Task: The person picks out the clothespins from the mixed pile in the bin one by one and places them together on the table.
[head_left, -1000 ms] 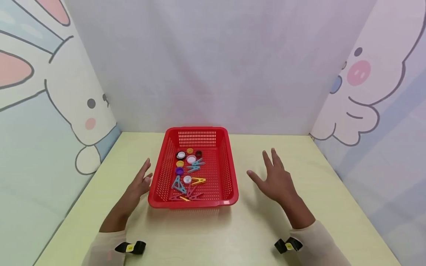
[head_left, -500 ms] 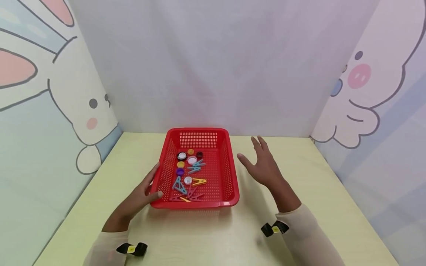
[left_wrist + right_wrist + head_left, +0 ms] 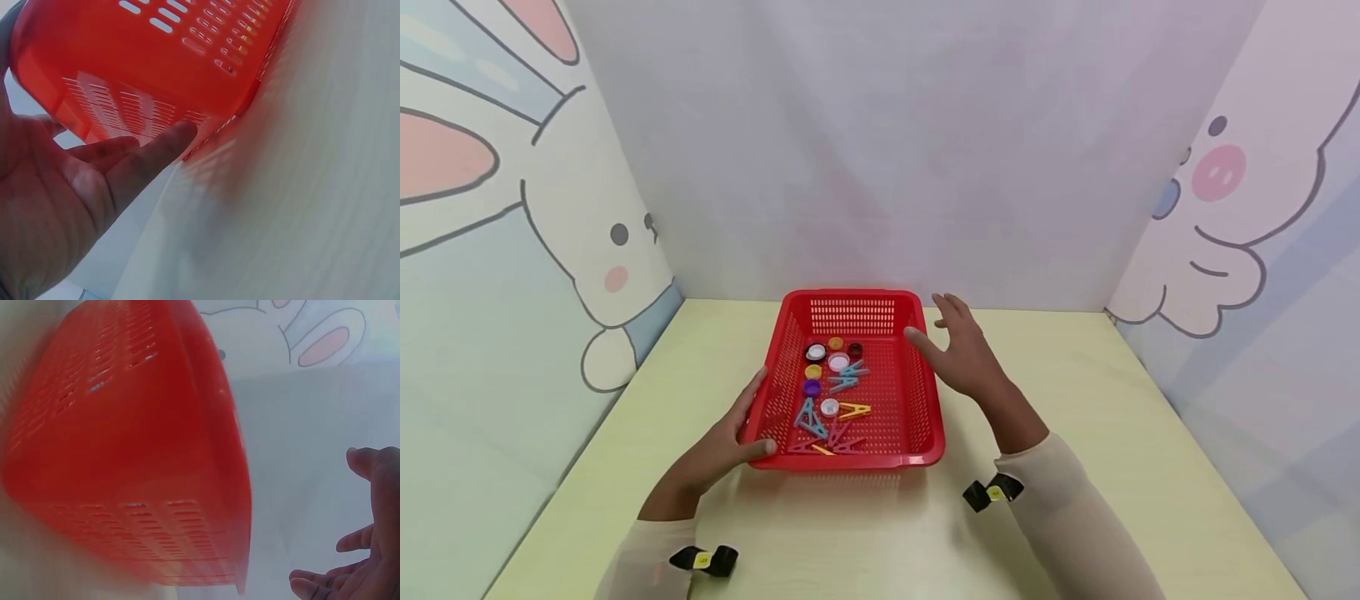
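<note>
A pale yellow tabletop (image 3: 1075, 383) spreads flat across the lower part of the head view, lighter toward the front, its straight back edge narrower in view than the front. A red rectangular plastic basket (image 3: 857, 462) stands upright on it, somewhat left of the middle and toward the back, short side facing front. The basket has rounded corners, slotted walls and a perforated bottom. Its far rim overlaps the tabletop's back edge in view. A soft shadow (image 3: 835, 492) falls along its near side.
</note>
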{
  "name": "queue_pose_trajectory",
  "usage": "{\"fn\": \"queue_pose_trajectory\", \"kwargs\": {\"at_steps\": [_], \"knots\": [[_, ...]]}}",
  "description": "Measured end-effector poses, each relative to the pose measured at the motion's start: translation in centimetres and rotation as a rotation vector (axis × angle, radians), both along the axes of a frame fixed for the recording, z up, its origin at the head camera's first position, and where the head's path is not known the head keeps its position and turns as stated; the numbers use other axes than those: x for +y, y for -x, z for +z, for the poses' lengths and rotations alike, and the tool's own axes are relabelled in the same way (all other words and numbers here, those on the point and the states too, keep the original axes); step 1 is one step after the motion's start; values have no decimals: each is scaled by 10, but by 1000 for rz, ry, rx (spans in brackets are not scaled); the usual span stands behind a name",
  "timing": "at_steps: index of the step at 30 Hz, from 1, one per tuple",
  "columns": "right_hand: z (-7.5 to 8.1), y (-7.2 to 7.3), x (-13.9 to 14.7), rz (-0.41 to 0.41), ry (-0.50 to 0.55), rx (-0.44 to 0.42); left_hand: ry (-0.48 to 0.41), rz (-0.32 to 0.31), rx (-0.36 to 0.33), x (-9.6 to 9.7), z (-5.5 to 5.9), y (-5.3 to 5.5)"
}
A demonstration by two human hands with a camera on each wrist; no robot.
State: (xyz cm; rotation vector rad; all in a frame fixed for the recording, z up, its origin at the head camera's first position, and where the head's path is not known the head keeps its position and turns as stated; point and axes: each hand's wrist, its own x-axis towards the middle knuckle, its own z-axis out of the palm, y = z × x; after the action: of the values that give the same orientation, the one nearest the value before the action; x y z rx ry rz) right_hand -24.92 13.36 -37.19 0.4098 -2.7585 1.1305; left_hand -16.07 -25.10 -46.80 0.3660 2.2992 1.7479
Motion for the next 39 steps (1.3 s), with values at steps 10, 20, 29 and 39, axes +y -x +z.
{"fn": "queue_pose_trajectory", "kwargs": {"at_steps": [10, 20, 29, 39], "knots": [[5, 14, -28, 147, 60, -131, -5, -19, -8, -1, 2, 0], [4, 31, -46, 372, -33, -306, 14, -21, -13, 1, 4, 0], [-12, 40, -58, 475, -127, -413, 23, -14, -12, 0, 4, 1], [-21, 40, -63, 492, -224, -430, 27, -10, -14, 1, 5, -1]]}}
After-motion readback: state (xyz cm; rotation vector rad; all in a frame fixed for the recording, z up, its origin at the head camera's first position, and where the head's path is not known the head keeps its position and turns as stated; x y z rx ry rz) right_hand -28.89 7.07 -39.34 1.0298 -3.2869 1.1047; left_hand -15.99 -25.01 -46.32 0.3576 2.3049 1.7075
